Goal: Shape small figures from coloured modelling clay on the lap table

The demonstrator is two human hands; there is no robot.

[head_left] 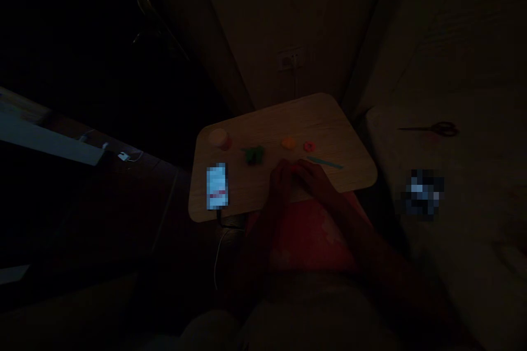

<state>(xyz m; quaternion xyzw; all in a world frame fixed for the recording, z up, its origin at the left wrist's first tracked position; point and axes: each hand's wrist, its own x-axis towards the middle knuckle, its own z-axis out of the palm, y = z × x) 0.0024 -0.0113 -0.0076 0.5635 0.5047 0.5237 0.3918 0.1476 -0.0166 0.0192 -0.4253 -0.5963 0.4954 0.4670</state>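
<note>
A small lump [293,168] lies between the left hand [280,176] and the right hand [313,176], fingers of both grasping it — red, mostly hidden, exact shape unclear.

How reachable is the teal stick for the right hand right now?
Likely yes: the teal stick lies on the table close beside the right hand, with nothing visible on top of it. That hand seems busy with a red piece, though, so it may have to let go first.
</note>
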